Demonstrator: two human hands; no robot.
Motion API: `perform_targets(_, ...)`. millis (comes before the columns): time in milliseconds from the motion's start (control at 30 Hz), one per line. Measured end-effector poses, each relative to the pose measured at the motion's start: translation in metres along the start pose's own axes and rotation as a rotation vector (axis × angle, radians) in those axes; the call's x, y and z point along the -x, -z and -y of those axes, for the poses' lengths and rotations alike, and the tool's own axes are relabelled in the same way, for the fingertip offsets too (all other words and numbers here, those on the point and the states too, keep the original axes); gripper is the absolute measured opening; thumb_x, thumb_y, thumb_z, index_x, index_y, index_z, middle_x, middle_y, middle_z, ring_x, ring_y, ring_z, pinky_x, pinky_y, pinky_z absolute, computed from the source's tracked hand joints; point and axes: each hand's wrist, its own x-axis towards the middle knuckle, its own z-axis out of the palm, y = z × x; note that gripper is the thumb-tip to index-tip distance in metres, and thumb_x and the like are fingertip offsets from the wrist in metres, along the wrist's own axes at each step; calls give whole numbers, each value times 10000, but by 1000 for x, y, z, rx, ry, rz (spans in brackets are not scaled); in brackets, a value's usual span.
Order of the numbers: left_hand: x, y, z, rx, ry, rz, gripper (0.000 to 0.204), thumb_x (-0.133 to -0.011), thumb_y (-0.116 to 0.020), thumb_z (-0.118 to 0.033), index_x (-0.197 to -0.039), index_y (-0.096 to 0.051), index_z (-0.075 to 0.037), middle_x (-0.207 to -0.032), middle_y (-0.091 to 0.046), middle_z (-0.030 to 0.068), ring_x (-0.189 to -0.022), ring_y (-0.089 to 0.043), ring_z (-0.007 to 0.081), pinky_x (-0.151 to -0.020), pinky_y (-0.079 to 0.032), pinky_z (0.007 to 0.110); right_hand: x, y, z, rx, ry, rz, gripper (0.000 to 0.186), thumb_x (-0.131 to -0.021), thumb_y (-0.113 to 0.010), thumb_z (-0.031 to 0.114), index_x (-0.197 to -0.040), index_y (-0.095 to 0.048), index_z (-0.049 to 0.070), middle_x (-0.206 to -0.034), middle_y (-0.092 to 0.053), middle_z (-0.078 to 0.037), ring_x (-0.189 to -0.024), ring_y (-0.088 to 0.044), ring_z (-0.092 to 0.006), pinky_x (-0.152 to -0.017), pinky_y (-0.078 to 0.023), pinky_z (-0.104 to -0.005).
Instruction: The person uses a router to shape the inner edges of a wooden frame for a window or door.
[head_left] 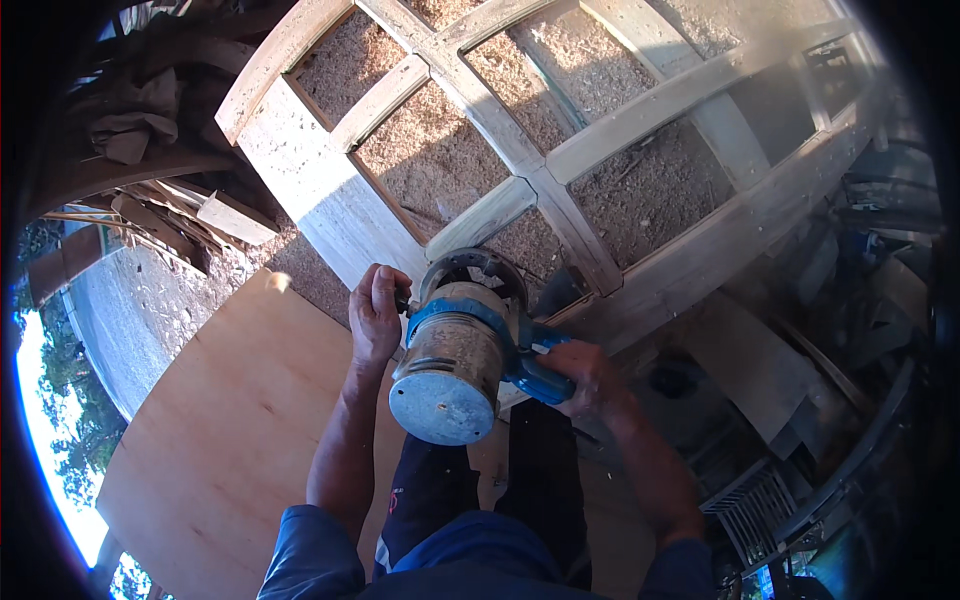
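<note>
A wood router [447,345] with a dusty metal motor housing and blue parts sits over the near corner of a wooden frame [492,118]. The frame is a grid of pale bars with open panes. My left hand [375,312] grips the router's dark side knob, most of which the fingers cover. On the other side, my right hand [580,375] is wrapped around the blue rear handle [540,378]. The router's round base rests against the bars; its bit is hidden. A dark cone-shaped piece [560,290] shows beside the base.
Sawdust [425,140] covers the ground under the frame. A large plywood sheet [240,430] lies at the left. Wood offcuts [190,222] are piled beyond it. Boards [750,365] and a slatted grey crate [755,510] clutter the right side.
</note>
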Motion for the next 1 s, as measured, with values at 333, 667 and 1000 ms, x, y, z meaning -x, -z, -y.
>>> perform_targets(333,-32,9,-23,-93,-45,83,457,-1041,-423,-335,-786,-610,-6,-646,-567,33,-617,-511,94,-574,-420,272,-9,-25,8,-27,-20,-99,451,-587,-837,181,-982,-667,42,-796,-648,-115,-721,-657,-318,-652,-529,-404)
perform_targets(667,-54,15,-34,-95,-61,157,447,-1036,-433,-337,-780,-600,-10,-654,-552,25,-611,-487,85,-563,-405,267,-19,-44,16,-81,-44,-205,373,-633,-797,152,-960,-662,33,-821,-661,-145,-749,-666,-337,-658,-527,-408)
perform_targets(1000,-63,16,-40,-147,-68,226,451,-1033,-429,-348,-790,-592,-4,-664,-553,23,-611,-482,83,-562,-406,271,-21,-56,22,-138,-62,-272,354,-643,-781,135,-960,-664,29,-805,-654,-146,-739,-662,-344,-651,-517,-399)
